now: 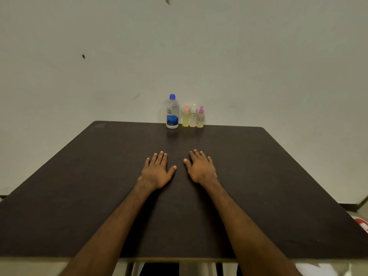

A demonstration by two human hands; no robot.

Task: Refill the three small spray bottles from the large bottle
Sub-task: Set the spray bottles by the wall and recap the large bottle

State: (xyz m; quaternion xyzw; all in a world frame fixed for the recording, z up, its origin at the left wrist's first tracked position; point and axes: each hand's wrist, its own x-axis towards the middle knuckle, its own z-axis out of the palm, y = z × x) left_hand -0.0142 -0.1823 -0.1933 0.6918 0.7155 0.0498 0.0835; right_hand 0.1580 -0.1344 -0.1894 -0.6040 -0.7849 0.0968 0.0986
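Dark tabletop: a brown-black table [79,186] fills the lower half of the frame, pushed against a pale wall.
Large bottle: the large bottle [172,111] with a blue cap and blue label is seen upright at the far edge, just above frame centre.
Small bottles: three are lined up just right of it, close together — the orange-capped spray bottle [186,116], the white-capped spray bottle [193,116] and the pink-capped spray bottle [200,117]. All caps are on; yellowish liquid is visible in the outer two.
Left hand: the left hand [156,170] is laid palm down at frame centre, fingers spread flat, nothing held.
Right hand: the right hand [201,167] is laid flat beside it, fingers spread, nothing held.
Key relation: all four bottles lie straight ahead of the hands and well apart from them, long axes vertical. The large bottle sits roughly in line with the left hand — the small ones with the right.
Stage: nothing is judged begun; a forward reach is called for.
Risk: the tightly packed small bottles could be knocked over.
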